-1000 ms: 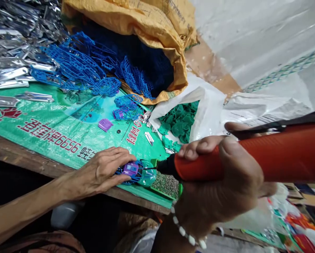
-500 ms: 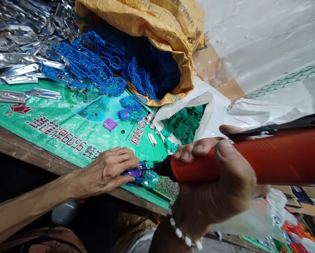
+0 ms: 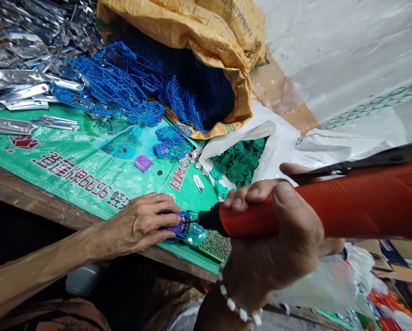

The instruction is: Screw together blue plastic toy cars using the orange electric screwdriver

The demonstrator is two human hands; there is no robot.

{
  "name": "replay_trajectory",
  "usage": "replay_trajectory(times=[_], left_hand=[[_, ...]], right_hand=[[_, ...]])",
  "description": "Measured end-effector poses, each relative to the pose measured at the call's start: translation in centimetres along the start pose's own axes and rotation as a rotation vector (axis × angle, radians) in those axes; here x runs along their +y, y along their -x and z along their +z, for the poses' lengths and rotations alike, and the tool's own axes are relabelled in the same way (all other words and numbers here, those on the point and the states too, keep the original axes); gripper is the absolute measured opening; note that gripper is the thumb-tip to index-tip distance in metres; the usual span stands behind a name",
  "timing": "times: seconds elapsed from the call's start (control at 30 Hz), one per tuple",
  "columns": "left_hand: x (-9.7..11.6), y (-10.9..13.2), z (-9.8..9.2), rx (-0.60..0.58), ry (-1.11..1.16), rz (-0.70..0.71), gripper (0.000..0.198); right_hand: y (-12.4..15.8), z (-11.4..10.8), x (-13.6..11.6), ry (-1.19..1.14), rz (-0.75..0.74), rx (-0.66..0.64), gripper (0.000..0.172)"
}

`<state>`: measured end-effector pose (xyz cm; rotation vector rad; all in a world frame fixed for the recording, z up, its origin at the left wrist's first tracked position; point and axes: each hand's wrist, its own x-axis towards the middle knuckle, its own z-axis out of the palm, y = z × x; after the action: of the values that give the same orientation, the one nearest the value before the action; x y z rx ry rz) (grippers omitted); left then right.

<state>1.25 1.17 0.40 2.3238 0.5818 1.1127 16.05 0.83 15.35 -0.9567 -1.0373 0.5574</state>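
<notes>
My left hand (image 3: 149, 220) is closed over one end of a toy car (image 3: 194, 233) near the table's front edge; its fingers hide part of it. The car has a blue lattice frame, a purple part and a shiny teal end. In my right hand (image 3: 278, 230) is a red electric screwdriver (image 3: 357, 197) with a black nose, held nearly level. Its thin bit points left and meets the purple part of the car. Whether a screw sits at the tip I cannot tell.
Blue lattice frames (image 3: 105, 82) spill from an orange woven sack (image 3: 223, 37). Silver parts (image 3: 20, 59) are heaped at the far left. A white bag holds green parts (image 3: 242, 163). A purple piece (image 3: 143, 162) lies on the green sheet. Small screws fill a green tray (image 3: 218, 248).
My right hand and the screwdriver have shifted slightly left. The left hand still grips the car, and the whole view has moved a little.
</notes>
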Motion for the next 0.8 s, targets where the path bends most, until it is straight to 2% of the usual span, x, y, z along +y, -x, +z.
replay_trajectory(times=[0.13, 0.27, 0.7, 0.8], left_hand=[[0.03, 0.00, 0.10, 0.004, 0.002, -0.009, 0.017], [0.11, -0.06, 0.11, 0.015, 0.009, -0.009, 0.018], [0.15, -0.09, 0.05, 0.023, 0.017, -0.011, 0.020], [0.17, -0.15, 0.02, 0.025, 0.004, 0.001, 0.020]], right_hand=[[0.11, -0.07, -0.14, 0.028, 0.014, 0.005, 0.009], [0.19, 0.08, -0.18, 0.061, 0.020, 0.003, 0.023], [0.46, -0.26, -0.23, 0.045, 0.003, -0.027, 0.021], [0.50, -0.27, -0.25, 0.032, 0.010, -0.024, 0.011]])
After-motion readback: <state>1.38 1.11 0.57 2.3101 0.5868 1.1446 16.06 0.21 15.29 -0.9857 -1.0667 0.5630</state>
